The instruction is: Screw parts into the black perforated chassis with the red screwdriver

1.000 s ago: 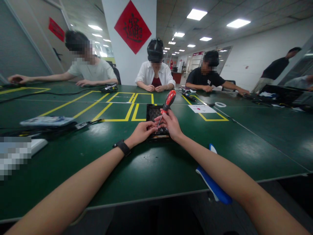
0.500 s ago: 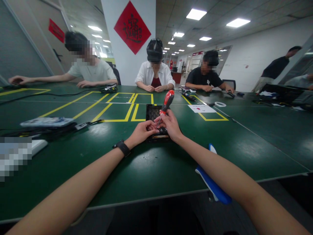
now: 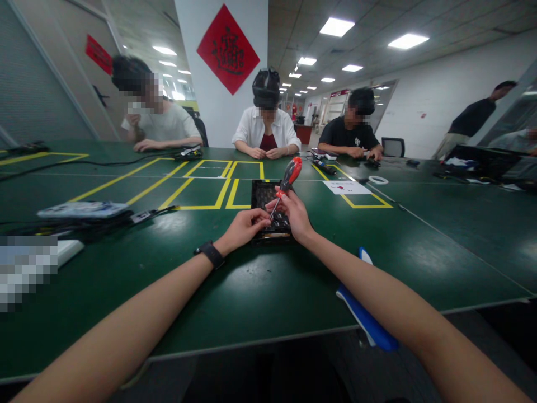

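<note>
In my right hand (image 3: 297,215) is a screwdriver (image 3: 289,174) with a red and black handle. It leans with its handle up to the right and its shaft pointing down to the left. My left hand (image 3: 244,226) has its fingers pinched together at the lower end of the shaft. Whatever they hold there is too small to make out. Beneath both hands a black open case (image 3: 254,193) lies on the green table, with a dark, patterned inside. The hands partly cover it, and the screwdriver's tip is hard to see.
A blue and white object (image 3: 367,322) juts over the front table edge beneath my right forearm. A printed sheet (image 3: 347,187) and a white ring (image 3: 378,179) lie to the right. Cables and a light-blue flat item (image 3: 84,209) are at left. Several people sit opposite.
The screwdriver's handle has tipped slightly to the right, and my right fingers have loosened a little. Across the table, the person at left has raised a hand toward the face.
</note>
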{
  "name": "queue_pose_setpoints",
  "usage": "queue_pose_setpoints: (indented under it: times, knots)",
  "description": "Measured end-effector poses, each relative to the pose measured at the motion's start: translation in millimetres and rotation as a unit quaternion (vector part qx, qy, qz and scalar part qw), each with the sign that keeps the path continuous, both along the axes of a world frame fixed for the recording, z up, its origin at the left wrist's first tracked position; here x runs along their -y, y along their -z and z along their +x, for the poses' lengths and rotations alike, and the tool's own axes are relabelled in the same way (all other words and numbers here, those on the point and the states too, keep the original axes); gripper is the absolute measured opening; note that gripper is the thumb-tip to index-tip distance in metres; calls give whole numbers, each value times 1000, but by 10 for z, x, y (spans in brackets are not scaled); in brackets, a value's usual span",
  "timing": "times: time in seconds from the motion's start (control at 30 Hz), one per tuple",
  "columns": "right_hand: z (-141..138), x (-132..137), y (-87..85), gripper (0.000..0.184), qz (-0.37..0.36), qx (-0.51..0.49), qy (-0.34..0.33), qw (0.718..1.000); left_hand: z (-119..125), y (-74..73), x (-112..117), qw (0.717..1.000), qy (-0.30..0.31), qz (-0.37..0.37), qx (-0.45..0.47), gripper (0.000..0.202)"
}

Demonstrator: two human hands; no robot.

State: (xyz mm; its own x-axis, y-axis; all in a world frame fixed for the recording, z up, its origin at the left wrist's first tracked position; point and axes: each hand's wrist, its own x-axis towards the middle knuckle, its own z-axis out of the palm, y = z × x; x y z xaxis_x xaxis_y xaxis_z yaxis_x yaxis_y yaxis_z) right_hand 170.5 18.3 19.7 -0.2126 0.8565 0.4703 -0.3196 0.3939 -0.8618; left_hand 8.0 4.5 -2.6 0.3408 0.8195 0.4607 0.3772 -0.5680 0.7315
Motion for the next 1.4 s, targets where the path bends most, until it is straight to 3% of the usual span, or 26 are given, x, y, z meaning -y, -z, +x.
queue_pose_setpoints:
  times: [0.17, 1.0, 1.17, 1.4]
  knots:
    - [14, 51, -33, 30, 55, 54, 60, 995, 0, 2, 2, 1000, 0, -2, 0, 27]
    - [-11, 77, -53, 29, 66, 29, 26, 997, 5, -27, 40, 1000, -18, 7, -21, 29]
    - [3, 45, -35, 31, 40, 18, 38, 998, -11, -34, 31, 998, -6, 35, -47, 27]
    - [16, -41, 10, 36, -15, -8, -17, 1000, -14, -40, 38, 998, 1, 46, -53, 28]
